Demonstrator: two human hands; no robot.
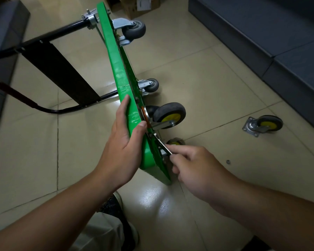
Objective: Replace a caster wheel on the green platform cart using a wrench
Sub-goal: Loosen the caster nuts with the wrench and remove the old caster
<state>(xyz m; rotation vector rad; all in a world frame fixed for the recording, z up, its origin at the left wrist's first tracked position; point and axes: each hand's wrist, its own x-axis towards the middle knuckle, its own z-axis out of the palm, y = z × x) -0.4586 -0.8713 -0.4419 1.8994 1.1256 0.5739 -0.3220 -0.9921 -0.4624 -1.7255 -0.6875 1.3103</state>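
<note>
The green platform cart (114, 60) stands on its long edge on the floor, underside facing right. My left hand (124, 142) grips its upper edge near the close end, thumb on the underside. My right hand (192, 166) pinches a thin metal wrench (164, 144) against the underside by the near corner. A yellow-hubbed caster (168, 115) is mounted just above the wrench. Another yellow-hubbed wheel (175, 142) shows partly behind my right fingers. Two grey casters (134, 29) (151, 85) sit at the cart's far end. A loose yellow-hubbed caster (264, 125) lies on the floor at the right.
The black folding handle (49, 60) lies on the tiled floor to the left. A small nut (228, 161) rests on the floor at the right. Dark blocks (279, 42) line the right side, a cardboard box (140, 5) stands beyond the cart. My shoe (114, 205) is below.
</note>
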